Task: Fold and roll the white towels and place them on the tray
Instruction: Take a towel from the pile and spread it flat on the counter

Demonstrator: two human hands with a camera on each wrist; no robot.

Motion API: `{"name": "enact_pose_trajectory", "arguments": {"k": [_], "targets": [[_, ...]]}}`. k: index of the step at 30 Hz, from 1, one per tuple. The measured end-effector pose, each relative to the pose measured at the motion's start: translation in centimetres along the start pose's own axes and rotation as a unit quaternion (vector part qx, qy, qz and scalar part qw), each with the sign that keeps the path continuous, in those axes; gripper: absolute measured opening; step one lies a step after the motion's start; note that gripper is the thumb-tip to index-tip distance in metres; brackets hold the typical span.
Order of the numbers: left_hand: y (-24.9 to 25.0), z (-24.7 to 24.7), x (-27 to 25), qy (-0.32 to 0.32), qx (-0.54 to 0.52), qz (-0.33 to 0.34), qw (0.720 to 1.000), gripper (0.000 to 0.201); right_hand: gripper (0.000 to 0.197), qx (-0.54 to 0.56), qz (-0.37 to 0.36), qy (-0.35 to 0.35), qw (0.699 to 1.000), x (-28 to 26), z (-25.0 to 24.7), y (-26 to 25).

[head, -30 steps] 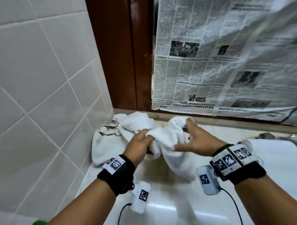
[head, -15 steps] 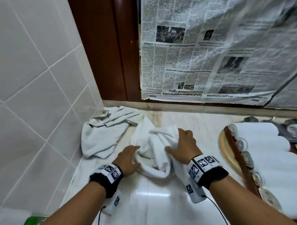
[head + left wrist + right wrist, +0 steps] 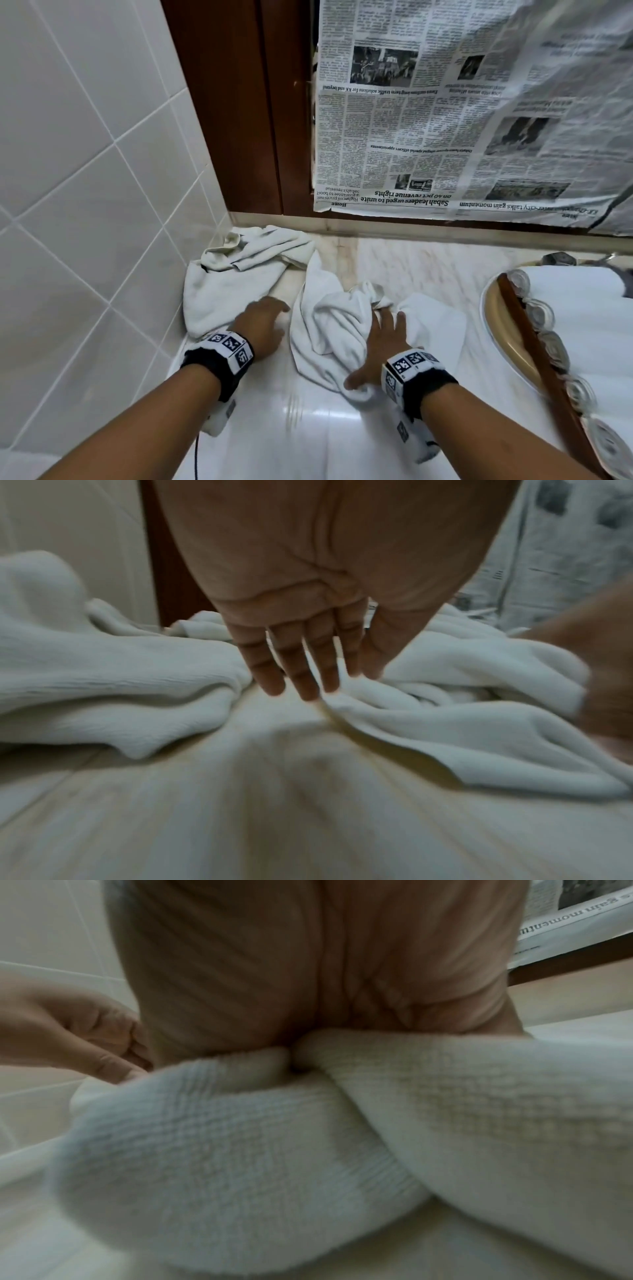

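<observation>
Pressing flat on a crumpled white towel (image 3: 337, 329) at the near middle of the pale marble counter (image 3: 308, 442): the right hand (image 3: 380, 346), palm down, fingers straight and slightly spread over the bunched folds, thumb out to the left near the towel's front hem. In the right wrist view, thick terry folds crossing right under the palm, fingertips hidden behind the cloth. Just to the left, the left hand (image 3: 265, 325), hovering low over bare counter between the two loose towels, fingers straight and close together, tips at or barely touching the crumpled towel's left edge; real contact hard to judge through the blur in the left wrist view, nothing pinched. Farther left and back, a second loose towel (image 3: 233, 284) heaped into the corner against the tiled wall (image 3: 85, 171). To the right, well apart from the hands, a tray (image 3: 496, 329) with a tan rim and a dark wooden edge, already carrying a row of rolled towels (image 3: 582, 315) lying side by side, spiral ends facing left. Farthest back, upside-down newspaper (image 3: 445, 120) covering the panel above the counter, beside a dark wooden frame (image 3: 239, 120).
</observation>
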State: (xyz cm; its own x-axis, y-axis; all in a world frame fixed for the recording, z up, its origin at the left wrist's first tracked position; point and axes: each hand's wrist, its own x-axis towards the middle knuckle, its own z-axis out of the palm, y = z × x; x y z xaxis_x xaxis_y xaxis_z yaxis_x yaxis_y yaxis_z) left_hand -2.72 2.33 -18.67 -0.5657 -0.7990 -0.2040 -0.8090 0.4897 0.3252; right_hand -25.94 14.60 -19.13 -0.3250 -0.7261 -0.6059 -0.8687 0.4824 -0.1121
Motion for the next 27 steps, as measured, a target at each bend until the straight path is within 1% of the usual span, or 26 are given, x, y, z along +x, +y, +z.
{"name": "enact_pose_trajectory", "arguments": {"k": [2, 3, 5, 8, 10, 11, 13, 15, 17, 19, 21, 22, 23, 25, 27], "targets": [[-1.0, -1.2, 1.0, 0.011, 0.084, -0.051, 0.995, 0.07, 0.163, 0.004, 0.002, 0.003, 1.0, 0.5, -0.2, 0.0], [-1.6, -1.8, 1.5, 0.014, 0.117, -0.073, 0.99, 0.079, 0.161, 0.007, 0.002, 0.005, 1.0, 0.7, -0.3, 0.0], [-2.7, -2.8, 2.7, 0.009, 0.151, -0.101, 0.983, 0.088, 0.156, 0.013, -0.001, 0.016, 1.0, 1.0, -0.7, 0.0], [-3.8, -3.6, 4.5, -0.023, 0.165, -0.112, 0.98, 0.096, 0.15, 0.026, -0.01, 0.039, 0.999, 1.8, -1.4, 0.3], [-4.0, -3.3, 5.5, -0.049, 0.174, -0.104, 0.978, 0.097, 0.15, 0.033, -0.014, 0.044, 0.998, 2.6, -2.0, 0.6], [-4.1, -3.0, 5.9, -0.066, 0.186, -0.094, 0.976, 0.095, 0.15, 0.034, -0.014, 0.044, 0.998, 3.0, -2.3, 0.7], [-4.0, -2.2, 6.5, -0.099, 0.225, -0.081, 0.966, 0.08, 0.151, 0.036, -0.014, 0.044, 0.998, 4.1, -2.9, 0.9], [-3.8, -1.8, 7.2, -0.097, 0.249, -0.081, 0.96, 0.063, 0.152, 0.042, -0.013, 0.049, 0.998, 5.3, -3.5, 1.0], [-3.5, -2.0, 8.3, -0.095, 0.272, -0.078, 0.954, 0.057, 0.152, 0.047, -0.009, 0.053, 0.997, 6.5, -4.1, 1.2], [-3.5, -2.4, 9.5, -0.087, 0.289, -0.08, 0.95, 0.057, 0.153, 0.054, -0.003, 0.056, 0.997, 7.5, -4.8, 1.2], [-3.6, -2.6, 10.5, -0.052, 0.297, -0.08, 0.95, 0.059, 0.153, 0.065, 0.002, 0.064, 0.996, 8.3, -5.3, 1.1], [-3.9, -2.6, 10.8, -0.032, 0.31, -0.068, 0.948, 0.061, 0.154, 0.07, 0.003, 0.067, 0.995, 8.7, -5.6, 1.0], [-4.6, -2.5, 11.2, -0.026, 0.319, -0.059, 0.945, 0.065, 0.153, 0.075, 0.004, 0.069, 0.995, 9.0, -5.8, 0.9], [-5.5, -2.8, 12.1, -0.024, 0.315, -0.042, 0.948, 0.079, 0.151, 0.08, 0.008, 0.069, 0.994, 9.6, -6.3, 0.8], [-6.6, -2.9, 13.2, -0.055, 0.333, -0.043, 0.94, 0.088, 0.149, 0.079, 0.01, 0.068, 0.995, 10.1, -6.9, 0.8]]}}
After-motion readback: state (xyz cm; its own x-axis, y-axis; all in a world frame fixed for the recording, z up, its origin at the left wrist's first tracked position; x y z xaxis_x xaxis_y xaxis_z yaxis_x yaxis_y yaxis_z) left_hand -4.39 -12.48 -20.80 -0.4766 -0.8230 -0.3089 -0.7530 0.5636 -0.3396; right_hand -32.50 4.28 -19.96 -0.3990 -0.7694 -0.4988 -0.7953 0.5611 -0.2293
